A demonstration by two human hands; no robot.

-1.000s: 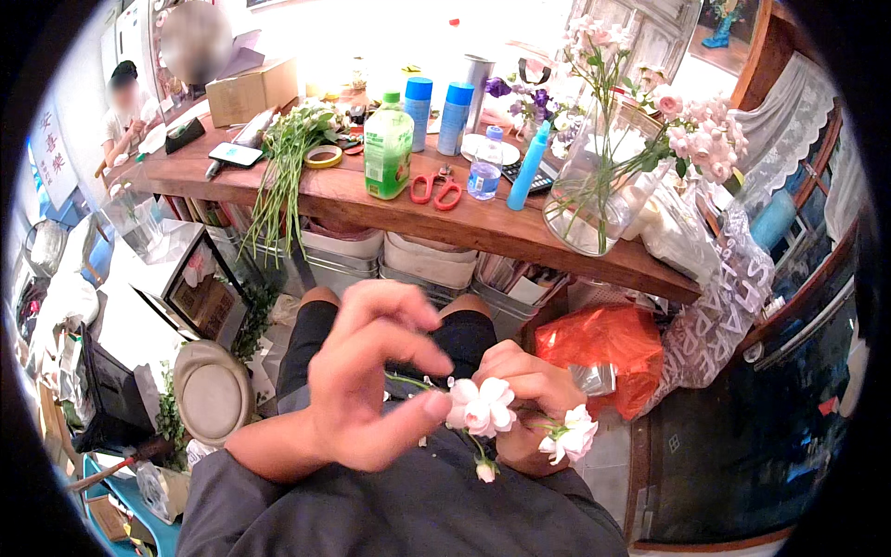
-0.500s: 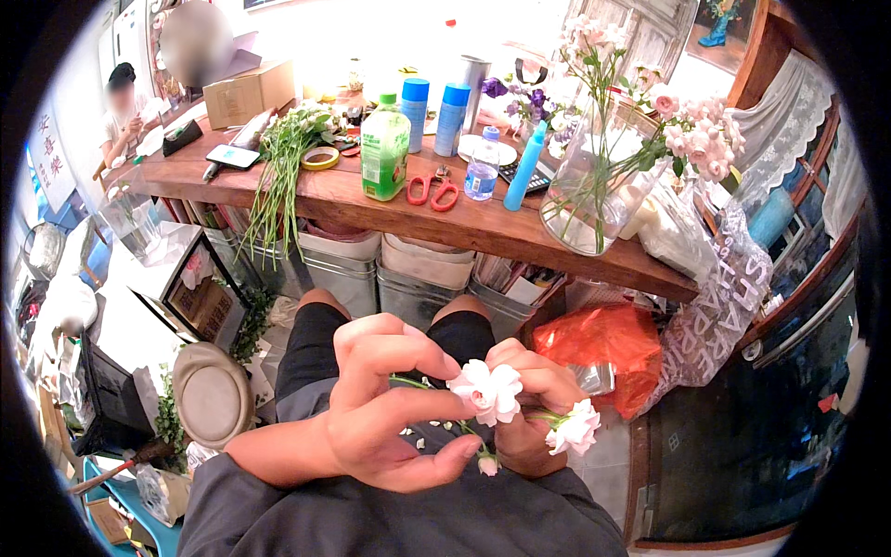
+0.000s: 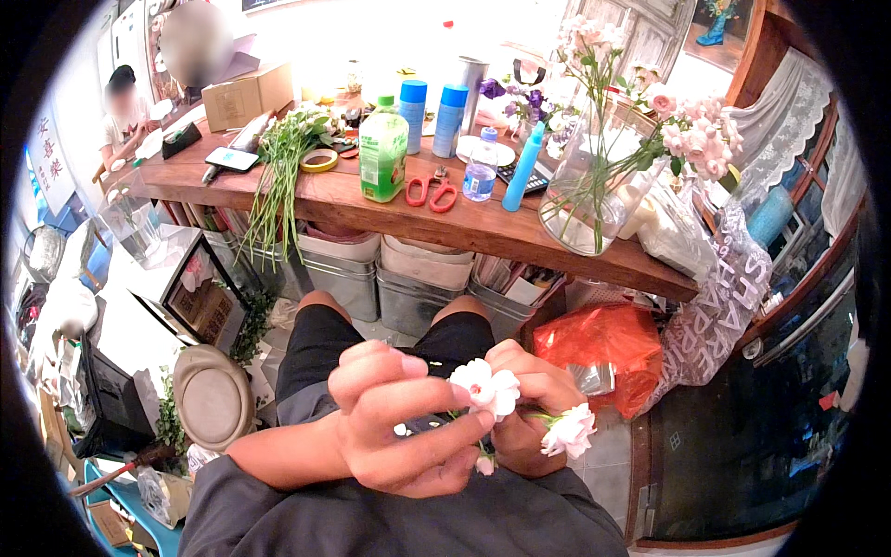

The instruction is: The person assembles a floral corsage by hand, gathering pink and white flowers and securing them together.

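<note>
Above my lap, my right hand (image 3: 534, 399) is closed around the stem of a pale pink rose spray. One open bloom (image 3: 492, 392) faces up between my hands, and a second bloom (image 3: 568, 431) sticks out below my right fingers. My left hand (image 3: 404, 418) is bent at the near bloom, its fingertips closed against the petals' left edge. A small pink bud (image 3: 485, 464) hangs beneath the left fingers. Most of the stem is hidden by my hands.
The wooden table (image 3: 371, 209) ahead bears red-handled scissors (image 3: 432, 193), a green bottle (image 3: 382, 153), cut stems (image 3: 283, 176) and a glass vase (image 3: 580, 200) of roses. An orange bag (image 3: 599, 348) lies right; a stool (image 3: 213, 395) stands left. Another person (image 3: 125, 116) sits far left.
My left fingers have drawn closer together at the near bloom, and the thumb has moved in under them. The bloom has tilted slightly. My right hand has stayed nearly still.
</note>
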